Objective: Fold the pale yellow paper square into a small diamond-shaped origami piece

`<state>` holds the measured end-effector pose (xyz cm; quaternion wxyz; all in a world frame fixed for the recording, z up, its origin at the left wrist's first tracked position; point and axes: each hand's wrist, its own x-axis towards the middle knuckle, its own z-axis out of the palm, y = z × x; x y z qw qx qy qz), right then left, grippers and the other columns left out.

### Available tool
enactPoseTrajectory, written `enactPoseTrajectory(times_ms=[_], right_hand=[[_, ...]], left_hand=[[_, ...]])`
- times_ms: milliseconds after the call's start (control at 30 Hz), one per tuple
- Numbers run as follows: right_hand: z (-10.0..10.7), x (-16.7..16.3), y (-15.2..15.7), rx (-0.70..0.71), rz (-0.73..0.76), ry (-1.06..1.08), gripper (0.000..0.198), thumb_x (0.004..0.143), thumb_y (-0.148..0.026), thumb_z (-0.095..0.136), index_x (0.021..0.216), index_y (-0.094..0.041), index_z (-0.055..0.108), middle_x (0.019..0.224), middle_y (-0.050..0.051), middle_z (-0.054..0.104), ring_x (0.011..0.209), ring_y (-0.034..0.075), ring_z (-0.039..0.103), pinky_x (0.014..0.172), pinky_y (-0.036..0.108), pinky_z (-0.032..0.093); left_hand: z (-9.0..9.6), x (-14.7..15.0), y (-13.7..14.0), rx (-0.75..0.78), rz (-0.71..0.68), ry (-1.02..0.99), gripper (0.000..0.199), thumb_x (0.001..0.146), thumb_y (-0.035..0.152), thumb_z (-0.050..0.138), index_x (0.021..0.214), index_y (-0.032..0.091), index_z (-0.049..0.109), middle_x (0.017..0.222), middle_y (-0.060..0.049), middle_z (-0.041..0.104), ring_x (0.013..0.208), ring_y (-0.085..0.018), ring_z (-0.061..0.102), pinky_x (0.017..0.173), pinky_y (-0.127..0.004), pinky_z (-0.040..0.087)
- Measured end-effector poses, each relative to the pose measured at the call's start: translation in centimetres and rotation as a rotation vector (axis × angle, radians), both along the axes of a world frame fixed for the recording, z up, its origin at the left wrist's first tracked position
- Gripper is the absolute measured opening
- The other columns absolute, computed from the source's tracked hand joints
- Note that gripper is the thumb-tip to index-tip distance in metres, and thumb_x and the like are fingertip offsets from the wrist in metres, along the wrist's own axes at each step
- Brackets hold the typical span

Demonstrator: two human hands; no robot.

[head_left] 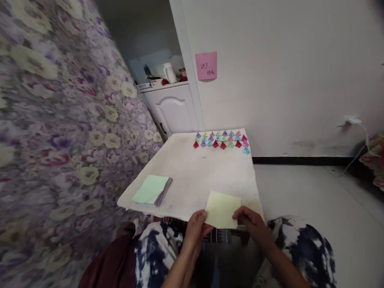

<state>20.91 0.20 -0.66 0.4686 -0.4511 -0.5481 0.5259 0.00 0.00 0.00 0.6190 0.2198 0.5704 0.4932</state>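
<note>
Head: paper (222, 210) in hands (197, 224) (251, 220); white jug (170, 73)

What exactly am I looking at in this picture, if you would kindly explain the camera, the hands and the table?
There is no machine: this single picture comes from a camera worn on a person's head, looking forward and down. The person's left hand holds a pale yellow sheet by its left edge; the right hand touches its right edge. On the whitish table lie a stack of sheets, light green on top, and, towards the far right, rows of small folded pieces in several colours.
</note>
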Motion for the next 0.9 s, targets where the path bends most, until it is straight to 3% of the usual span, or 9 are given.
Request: enactPoseTrajectory(times_ms=[167, 300, 467, 600, 733, 900], right_hand=[[0.1, 0.3, -0.4, 0.093, 0.049, -0.006, 0.017, 0.082, -0.024, 0.045, 0.075, -0.019, 0.059, 0.074, 0.003, 0.057, 0.073, 0.018, 0.053, 0.069, 0.031, 0.044], [0.3, 0.6, -0.6, 0.138, -0.004, 0.071, 0.016, 0.084, -0.03, 0.047, 0.08, -0.019, 0.057, 0.089, 0.005, 0.059, 0.071, 0.016, 0.055, 0.067, 0.03, 0.046], [0.2, 0.7, 0.1, -0.116, -0.094, 0.143, 0.032, 0.08, -0.044, 0.053, 0.101, -0.019, 0.055, 0.066, 0.0, 0.058, 0.052, 0.013, 0.051, 0.046, 0.024, 0.041], [0.1, -0.1, 0.9, -0.185, -0.028, 0.218, 0.034, 0.073, -0.047, 0.061, 0.087, -0.017, 0.062, 0.053, -0.003, 0.052, 0.04, 0.008, 0.039, 0.036, 0.019, 0.027], [0.3, -0.9, 1.1, -0.171, -0.023, 0.26, 0.033, 0.066, -0.048, 0.067, 0.07, -0.016, 0.062, 0.057, -0.001, 0.057, 0.048, 0.011, 0.047, 0.043, 0.021, 0.036], [0.9, -1.0, 0.7, -0.168, -0.032, 0.306, 0.03, 0.07, -0.046, 0.065, 0.073, -0.016, 0.061, 0.06, 0.0, 0.06, 0.055, 0.014, 0.053, 0.05, 0.024, 0.042]], left_hand=[[0.2, 0.9, 1.2, 0.034, -0.002, -0.059, 0.032, 0.058, 0.023, 0.075, 0.083, 0.013, 0.058, 0.063, -0.004, 0.067, 0.05, -0.015, 0.061, 0.048, -0.024, 0.046], [1.6, 0.7, 1.2, 0.119, 0.019, -0.085, 0.035, 0.054, 0.02, 0.075, 0.083, 0.013, 0.058, 0.064, -0.003, 0.069, 0.05, -0.015, 0.061, 0.05, -0.025, 0.046], [3.9, 0.5, 0.5, 0.228, 0.036, -0.1, 0.035, 0.058, 0.022, 0.074, 0.086, 0.015, 0.055, 0.074, -0.003, 0.071, 0.059, -0.017, 0.065, 0.056, -0.025, 0.048], [4.7, 0.8, -0.2, 0.261, 0.018, -0.097, 0.034, 0.061, 0.021, 0.073, 0.089, 0.015, 0.055, 0.076, -0.003, 0.071, 0.06, -0.017, 0.065, 0.057, -0.025, 0.048], [4.7, 1.2, -0.7, 0.269, -0.005, -0.085, 0.032, 0.063, 0.021, 0.072, 0.089, 0.015, 0.054, 0.074, -0.004, 0.071, 0.058, -0.017, 0.065, 0.056, -0.026, 0.048], [4.8, 1.0, -1.1, 0.299, 0.003, -0.055, 0.038, 0.062, 0.019, 0.073, 0.095, 0.016, 0.054, 0.073, -0.001, 0.068, 0.06, -0.015, 0.063, 0.057, -0.024, 0.047]])
